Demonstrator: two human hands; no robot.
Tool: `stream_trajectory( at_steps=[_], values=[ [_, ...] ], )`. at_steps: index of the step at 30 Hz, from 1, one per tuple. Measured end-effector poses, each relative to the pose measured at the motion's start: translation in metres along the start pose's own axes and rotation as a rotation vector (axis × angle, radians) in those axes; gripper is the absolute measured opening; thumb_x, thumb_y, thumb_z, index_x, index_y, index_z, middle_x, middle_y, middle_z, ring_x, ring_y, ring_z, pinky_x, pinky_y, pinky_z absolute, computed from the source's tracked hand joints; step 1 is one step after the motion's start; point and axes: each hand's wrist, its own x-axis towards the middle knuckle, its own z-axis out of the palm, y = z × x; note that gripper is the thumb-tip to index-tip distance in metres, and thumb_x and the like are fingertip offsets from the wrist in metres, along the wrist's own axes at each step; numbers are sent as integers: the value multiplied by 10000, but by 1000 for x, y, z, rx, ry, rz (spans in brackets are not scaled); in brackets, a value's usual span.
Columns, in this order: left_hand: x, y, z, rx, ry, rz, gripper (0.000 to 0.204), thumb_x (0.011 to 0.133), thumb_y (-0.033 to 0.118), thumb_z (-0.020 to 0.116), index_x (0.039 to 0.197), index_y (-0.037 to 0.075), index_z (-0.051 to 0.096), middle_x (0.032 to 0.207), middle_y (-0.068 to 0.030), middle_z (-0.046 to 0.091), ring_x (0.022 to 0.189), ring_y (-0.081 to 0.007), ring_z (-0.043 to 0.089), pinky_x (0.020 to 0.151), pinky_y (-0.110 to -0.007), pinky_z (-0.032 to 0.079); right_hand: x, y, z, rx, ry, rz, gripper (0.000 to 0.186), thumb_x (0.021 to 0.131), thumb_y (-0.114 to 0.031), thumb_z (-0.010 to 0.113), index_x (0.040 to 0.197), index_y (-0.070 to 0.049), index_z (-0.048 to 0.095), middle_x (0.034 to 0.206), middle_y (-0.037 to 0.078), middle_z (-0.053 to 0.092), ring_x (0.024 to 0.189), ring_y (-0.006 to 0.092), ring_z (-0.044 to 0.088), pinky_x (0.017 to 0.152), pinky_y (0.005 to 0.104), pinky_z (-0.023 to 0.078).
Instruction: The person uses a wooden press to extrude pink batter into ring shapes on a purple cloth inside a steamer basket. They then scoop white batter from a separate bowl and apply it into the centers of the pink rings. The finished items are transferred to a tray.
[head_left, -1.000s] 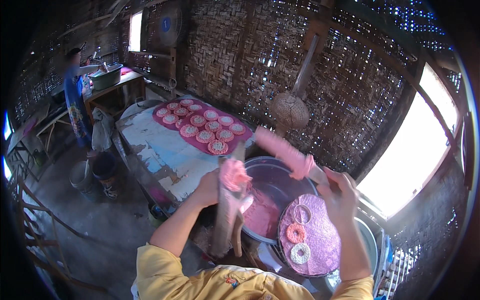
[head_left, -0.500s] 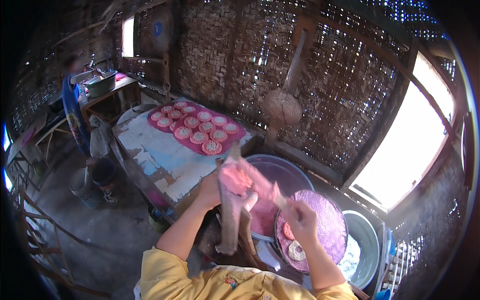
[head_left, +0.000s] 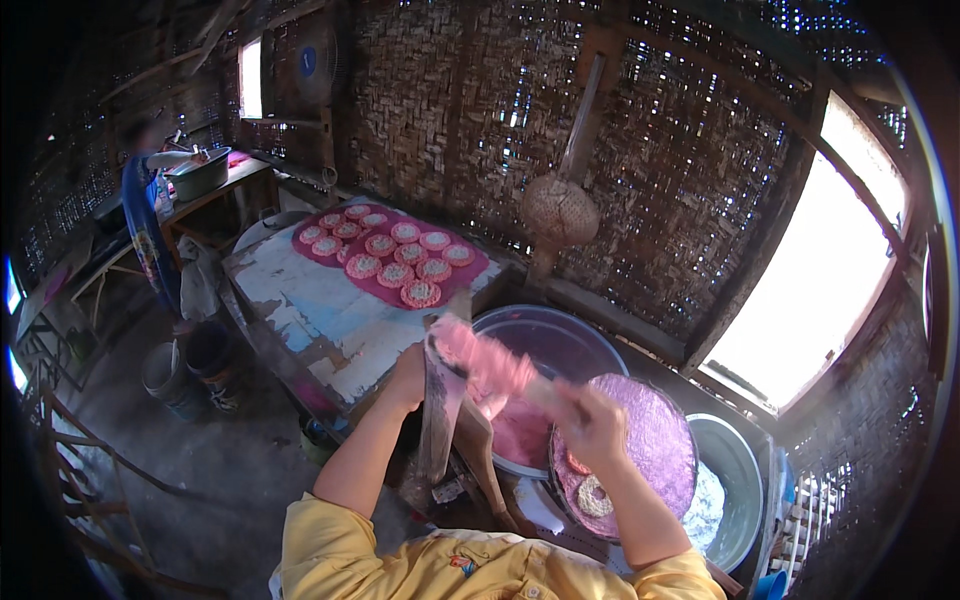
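Observation:
My right hand (head_left: pixel 592 425) is closed around the handle of a flat wooden paddle whose blade (head_left: pixel 505 368) is coated in pink dough and blurred by motion. The blade slants up and left across the top of a worn wooden piece (head_left: pixel 440 415), which has pink dough on it. My left hand (head_left: pixel 405 380) grips this piece from its left side, its fingers mostly hidden behind the wood. Below and behind the paddle stands a large basin (head_left: pixel 590 340) with pink dough inside. By my right forearm, a round purple tray (head_left: pixel 655 445) carries a pale dough ring (head_left: pixel 595 495) and a pink piece partly hidden by my arm.
A worn white-and-blue table (head_left: pixel 320 320) holds a purple sheet (head_left: pixel 465 285) with several pink-and-white rounds (head_left: pixel 420 293). At the right is a grey-green basin (head_left: pixel 745 490) with a white bag inside. Buckets (head_left: pixel 210 350) stand on the floor. Far left, a person (head_left: pixel 145 215) works at a tub.
The paddle has moved left and up across the wooden piece, its blade now covering the piece's top. My right hand has shifted slightly left, and my left hand is also a little further left.

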Motion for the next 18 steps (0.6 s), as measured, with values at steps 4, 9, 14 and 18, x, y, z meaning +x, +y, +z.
stream_trajectory(
  at_steps=[4,9,14,18],
  values=[
    [-3,-8,4,146,-50,47,482,689,175,771,1113,20,600,1023,-70,636,912,-144,583,801,-300,474,9,9,15,-163,29,-46,272,712,-135,667,979,-82,665,715,74,614,609,249,620,548,341,493],
    [6,-36,-23,-229,-121,-202,310,787,120,660,1083,51,598,1004,-44,616,889,-139,582,776,-297,483,-6,-3,12,-69,-120,-112,303,686,-134,691,979,-64,659,694,74,604,598,253,613,545,352,494],
    [8,-19,-54,254,27,127,316,752,121,717,1029,63,577,904,-7,595,839,-150,577,717,-293,498,-6,9,9,358,-337,316,200,764,-133,682,938,-37,659,785,131,662,692,180,656,616,298,493],
    [-23,30,-86,-196,144,51,354,553,42,796,845,68,597,779,-39,569,711,-221,609,752,-378,519,-8,43,31,343,-512,723,366,843,-89,604,1202,-34,559,901,71,658,786,141,625,680,275,494]
  ],
)
